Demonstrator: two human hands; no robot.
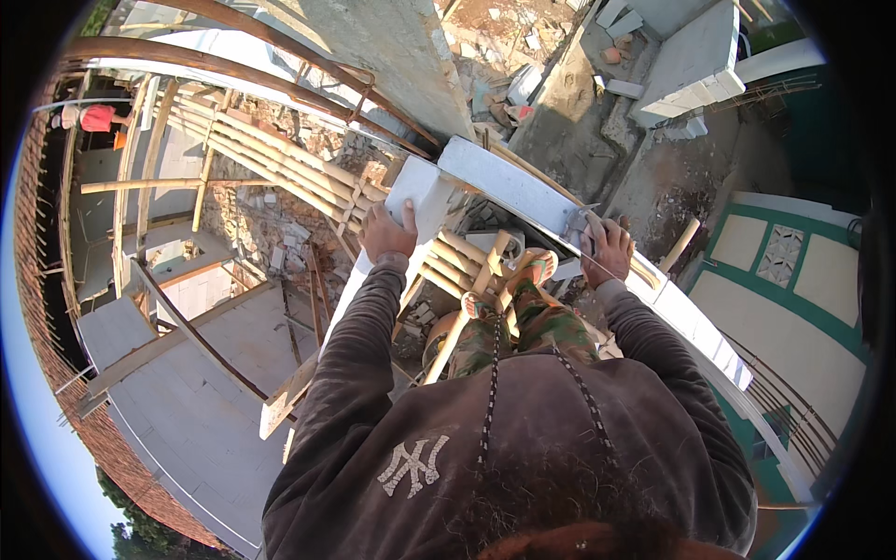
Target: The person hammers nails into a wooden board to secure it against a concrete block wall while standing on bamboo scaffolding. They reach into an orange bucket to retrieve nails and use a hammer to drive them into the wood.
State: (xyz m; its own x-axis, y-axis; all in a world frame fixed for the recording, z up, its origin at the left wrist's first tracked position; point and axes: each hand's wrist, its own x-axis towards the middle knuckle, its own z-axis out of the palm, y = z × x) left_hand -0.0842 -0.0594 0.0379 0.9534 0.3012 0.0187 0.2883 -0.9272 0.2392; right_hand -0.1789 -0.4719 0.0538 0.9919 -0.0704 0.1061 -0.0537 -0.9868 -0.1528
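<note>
My left hand [387,233] rests on a pale lightweight concrete block [416,187] at the wall corner, thumb and fingers apart. From that corner a long pale block [504,182] runs to the right along the wall top. At its right end, my right hand [609,246] is closed, its fingers curled round something greyish that I cannot make out. Between my arms, my sandalled feet [532,266] stand on bamboo poles [457,266]. The undersides of both hands are hidden.
Lashed bamboo poles [280,159] stretch away to the left. Rusty metal bars [252,42] cross the upper left. Rubble [504,37] lies far below, beyond the wall. A green and cream building [775,271] stands at right. A person in red [96,118] is at far left.
</note>
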